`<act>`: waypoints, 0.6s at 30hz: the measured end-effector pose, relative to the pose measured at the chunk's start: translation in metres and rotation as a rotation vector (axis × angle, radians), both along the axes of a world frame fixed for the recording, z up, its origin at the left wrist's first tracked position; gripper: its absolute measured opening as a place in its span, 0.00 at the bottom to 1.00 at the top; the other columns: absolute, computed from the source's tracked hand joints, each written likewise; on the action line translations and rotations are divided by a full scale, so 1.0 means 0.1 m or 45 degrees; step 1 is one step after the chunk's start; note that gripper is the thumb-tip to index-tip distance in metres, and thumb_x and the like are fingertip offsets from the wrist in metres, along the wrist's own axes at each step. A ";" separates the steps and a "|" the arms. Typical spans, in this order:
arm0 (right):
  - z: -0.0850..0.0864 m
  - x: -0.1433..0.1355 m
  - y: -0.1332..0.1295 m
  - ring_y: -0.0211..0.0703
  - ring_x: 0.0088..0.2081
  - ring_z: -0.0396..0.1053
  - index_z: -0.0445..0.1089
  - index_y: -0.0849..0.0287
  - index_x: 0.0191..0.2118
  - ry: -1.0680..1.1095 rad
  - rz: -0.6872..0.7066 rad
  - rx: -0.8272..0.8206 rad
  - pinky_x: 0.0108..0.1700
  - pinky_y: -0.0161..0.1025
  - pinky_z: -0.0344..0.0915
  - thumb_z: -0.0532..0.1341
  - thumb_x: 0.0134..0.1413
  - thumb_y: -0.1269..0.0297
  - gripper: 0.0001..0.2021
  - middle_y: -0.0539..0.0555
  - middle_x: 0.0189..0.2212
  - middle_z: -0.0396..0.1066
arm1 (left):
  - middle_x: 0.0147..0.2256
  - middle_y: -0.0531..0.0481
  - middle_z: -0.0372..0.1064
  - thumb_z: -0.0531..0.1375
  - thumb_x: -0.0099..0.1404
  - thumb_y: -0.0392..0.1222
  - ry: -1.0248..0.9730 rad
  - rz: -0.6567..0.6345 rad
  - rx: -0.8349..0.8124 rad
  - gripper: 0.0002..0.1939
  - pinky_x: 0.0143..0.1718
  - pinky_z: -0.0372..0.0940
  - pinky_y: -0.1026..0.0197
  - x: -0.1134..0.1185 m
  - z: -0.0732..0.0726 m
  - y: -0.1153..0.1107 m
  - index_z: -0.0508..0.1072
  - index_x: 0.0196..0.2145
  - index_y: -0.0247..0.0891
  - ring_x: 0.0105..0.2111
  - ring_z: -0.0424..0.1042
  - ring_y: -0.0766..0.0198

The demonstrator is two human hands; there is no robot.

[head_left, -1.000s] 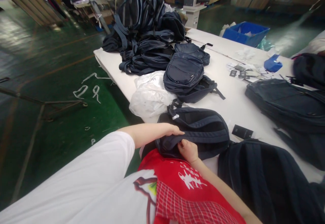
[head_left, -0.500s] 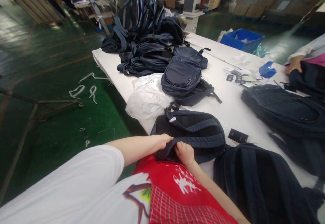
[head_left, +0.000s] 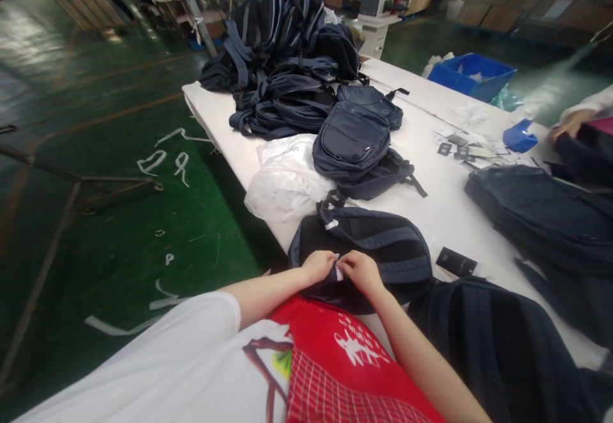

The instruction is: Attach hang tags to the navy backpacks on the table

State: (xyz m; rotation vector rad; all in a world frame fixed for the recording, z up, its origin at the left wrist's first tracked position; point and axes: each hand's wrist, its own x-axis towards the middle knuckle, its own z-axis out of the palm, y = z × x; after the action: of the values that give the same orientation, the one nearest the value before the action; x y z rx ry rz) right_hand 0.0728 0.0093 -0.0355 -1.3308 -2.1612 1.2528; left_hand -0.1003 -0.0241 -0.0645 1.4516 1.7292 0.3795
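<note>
A navy backpack [head_left: 397,234] lies on the table with its shoulder straps facing up. Over its near strap, my left hand [head_left: 318,267] and my right hand [head_left: 363,272] meet, fingertips almost touching. Both pinch at a small white strip [head_left: 340,272] with a jagged edge. Whether the strip is fixed to the strap is hidden by my fingers. A similar white piece [head_left: 331,224] sits around the far strap, near its buckle end. To the right lies a second navy backpack [head_left: 498,346], and a black hang tag [head_left: 456,262] rests beside both bags.
A heap of navy backpacks [head_left: 282,46] covers the far end of the white table [head_left: 421,154]. Closer are a clear plastic bag [head_left: 290,186] and another backpack [head_left: 352,142]. Loose tags lie near a blue bin [head_left: 472,76]. At right, a co-worker's hand [head_left: 572,123] touches a dark bag.
My hands have risen from the near strap's edge and come together at the fingertips. A white strip now shows between them. The view has shifted slightly.
</note>
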 end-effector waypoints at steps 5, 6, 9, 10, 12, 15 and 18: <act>-0.38 -0.22 0.15 0.40 0.26 0.67 0.74 0.61 0.29 0.125 -0.072 -0.238 0.31 0.36 0.63 0.60 0.49 0.45 0.21 0.53 0.24 0.73 | 0.36 0.44 0.76 0.45 0.68 0.41 -0.020 0.039 -0.017 0.20 0.39 0.63 0.61 -0.05 -0.11 0.04 0.76 0.34 0.34 0.37 0.72 0.59; -0.44 -0.24 0.15 0.40 0.26 0.67 0.74 0.61 0.29 0.144 -0.097 -0.265 0.30 0.36 0.63 0.60 0.48 0.44 0.21 0.53 0.23 0.73 | 0.35 0.45 0.76 0.46 0.67 0.40 -0.037 0.037 -0.022 0.19 0.38 0.63 0.62 -0.06 -0.14 0.05 0.76 0.34 0.34 0.36 0.72 0.59; -0.52 -0.24 0.13 0.41 0.26 0.68 0.74 0.61 0.28 0.177 -0.179 -0.326 0.30 0.36 0.63 0.63 0.44 0.45 0.21 0.55 0.24 0.74 | 0.32 0.47 0.76 0.52 0.64 0.44 -0.092 0.018 -0.024 0.15 0.34 0.63 0.63 -0.07 -0.18 0.04 0.77 0.32 0.35 0.34 0.73 0.59; -0.53 -0.24 0.12 0.41 0.25 0.68 0.74 0.62 0.28 0.181 -0.208 -0.346 0.30 0.37 0.63 0.64 0.43 0.45 0.21 0.55 0.24 0.74 | 0.32 0.48 0.76 0.54 0.63 0.45 -0.110 0.011 -0.019 0.14 0.34 0.62 0.63 -0.07 -0.20 0.03 0.77 0.32 0.35 0.33 0.73 0.59; -0.54 -0.23 0.11 0.42 0.25 0.68 0.75 0.62 0.29 0.185 -0.259 -0.382 0.29 0.37 0.64 0.64 0.42 0.45 0.22 0.56 0.24 0.75 | 0.31 0.48 0.76 0.55 0.62 0.46 -0.146 0.001 -0.008 0.14 0.32 0.62 0.63 -0.05 -0.22 0.02 0.77 0.33 0.35 0.33 0.73 0.59; -0.56 -0.23 0.09 0.42 0.24 0.68 0.75 0.63 0.29 0.190 -0.294 -0.410 0.27 0.37 0.63 0.64 0.42 0.43 0.23 0.57 0.23 0.74 | 0.31 0.48 0.76 0.53 0.64 0.47 -0.188 -0.012 -0.007 0.16 0.31 0.61 0.64 -0.04 -0.27 0.01 0.78 0.34 0.34 0.32 0.72 0.60; -0.59 -0.24 0.08 0.41 0.24 0.68 0.75 0.62 0.29 0.187 -0.281 -0.378 0.27 0.36 0.63 0.64 0.43 0.44 0.22 0.56 0.23 0.74 | 0.31 0.49 0.75 0.52 0.65 0.47 -0.197 -0.029 -0.015 0.18 0.30 0.61 0.64 -0.06 -0.31 0.00 0.77 0.34 0.33 0.31 0.72 0.61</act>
State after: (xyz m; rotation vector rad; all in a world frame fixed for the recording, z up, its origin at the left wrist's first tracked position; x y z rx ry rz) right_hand 0.0490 0.0175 -0.0943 -1.4893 -1.7252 1.5679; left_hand -0.1064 -0.0238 -0.0955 1.3948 1.5875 0.4567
